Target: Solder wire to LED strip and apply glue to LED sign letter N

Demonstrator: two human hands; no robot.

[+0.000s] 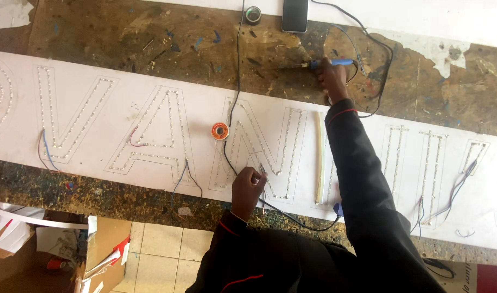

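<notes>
Sign panel (150, 87), long and white, lies across the worn desk (123, 43) from 9 to 3 o'clock, cut with large letter outlines filled with rows of small lights. Appears partly wired: thin blue, red and black leads hang from the letters toward 9 o'clock and from the strokes toward 3 o'clock, while the middle letter looks to be the one in hand. Left hand (247, 187), at 6 o'clock of the panel, fingers pinched shut on a thin black wire (292, 217) at that letter's lower edge. Right hand (332, 76), stretched to 12 o'clock, fingers clenched around a blue-handled soldering iron (319, 64) lying on the bare desk. Solder spool (220, 131) sits on the panel just left of the middle letter. Tape roll (252, 14) and dark phone (295, 15) rest at the far edge. Joints too small to judge as finished.
</notes>
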